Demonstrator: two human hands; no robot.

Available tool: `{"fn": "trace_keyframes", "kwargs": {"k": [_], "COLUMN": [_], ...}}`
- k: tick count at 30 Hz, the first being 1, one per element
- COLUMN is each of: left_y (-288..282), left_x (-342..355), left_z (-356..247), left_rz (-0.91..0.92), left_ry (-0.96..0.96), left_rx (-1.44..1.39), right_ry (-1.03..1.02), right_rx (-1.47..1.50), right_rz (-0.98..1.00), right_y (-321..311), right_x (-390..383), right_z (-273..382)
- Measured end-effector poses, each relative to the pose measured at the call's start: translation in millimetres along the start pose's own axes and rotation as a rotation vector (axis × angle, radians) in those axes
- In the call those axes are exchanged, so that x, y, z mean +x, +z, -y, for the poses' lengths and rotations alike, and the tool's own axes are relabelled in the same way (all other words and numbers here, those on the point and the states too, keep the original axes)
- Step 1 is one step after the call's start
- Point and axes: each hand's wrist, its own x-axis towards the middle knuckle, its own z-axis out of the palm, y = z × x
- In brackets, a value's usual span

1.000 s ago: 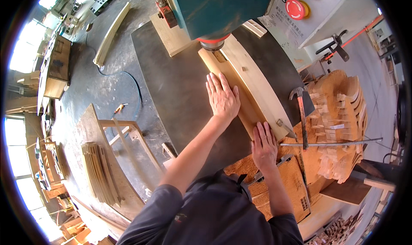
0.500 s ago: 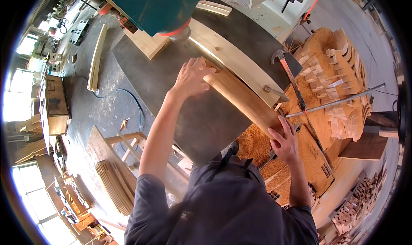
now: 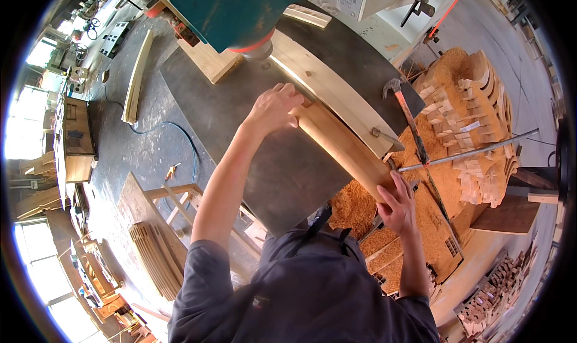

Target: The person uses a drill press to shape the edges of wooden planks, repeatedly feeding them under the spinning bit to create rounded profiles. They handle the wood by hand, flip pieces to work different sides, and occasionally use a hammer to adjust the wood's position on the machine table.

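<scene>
The head view looks down on a dark flat metal machine table [image 3: 282,163] under a teal machine head [image 3: 234,6] with a red collar. On the table, along its right side, lies a long pale curved wooden fence board [image 3: 336,91], and against it rests a shorter rounded light-brown wooden workpiece [image 3: 342,148], slanting from upper left to lower right and running off the table's near right edge. Right of the table a wooden bin [image 3: 439,247] holds loose orange sawdust, with a heap of cut curved wooden parts [image 3: 475,121] stacked beyond it. A hammer [image 3: 406,112] with a red-and-black handle lies at the table's right edge. The left hand [image 3: 273,109] is curled over the workpiece's far end, grasping it; the right hand [image 3: 396,202] clasps its near end.
</scene>
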Motion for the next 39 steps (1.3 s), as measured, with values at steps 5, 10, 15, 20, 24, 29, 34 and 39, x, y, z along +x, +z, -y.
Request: {"fn": "trace_keyframes", "kwargs": {"k": [5,10,15,20,24,29,34,39], "left_y": [26.8,75.0,91.6,91.8,89.3,82.3,76.1,67.7], "left_x": [-38.2,-63.8,-36.8,-29.8,-21.2,-9.7,-5.3,-7.6], "left_z": [-21.1,-106.3,-110.7,-100.9,-77.9,-42.7,-23.7,-23.2], "left_rz": [-0.38,-0.509,-0.451,-0.468,-0.463,-0.466,-0.5,-0.487], "left_ry": [-0.379,-0.506,-0.624,-0.646,-0.68,-0.688,-0.68,-0.669], "left_rx": [-0.111,-0.099,-0.149,-0.188,-0.195,-0.19,-0.188,-0.207], "right_ry": [0.084,0.249,0.028,-0.072,-0.087,-0.151,-0.072,-0.116], "right_rx": [-0.276,-0.087,-0.092,-0.143,-0.165,-0.184,-0.149,-0.183], "right_rz": [-0.057,-0.015,-0.125,-0.151,-0.158,-0.209,-0.166,-0.211], "right_y": [-5.0,27.7,38.9,45.8,57.0,74.4,79.8,82.0], "right_x": [-19.1,-17.7,26.7,42.8,63.8,102.0,122.3,128.2], "right_z": [10.3,20.0,31.8,32.1,39.9,49.8,64.2,64.9]}}
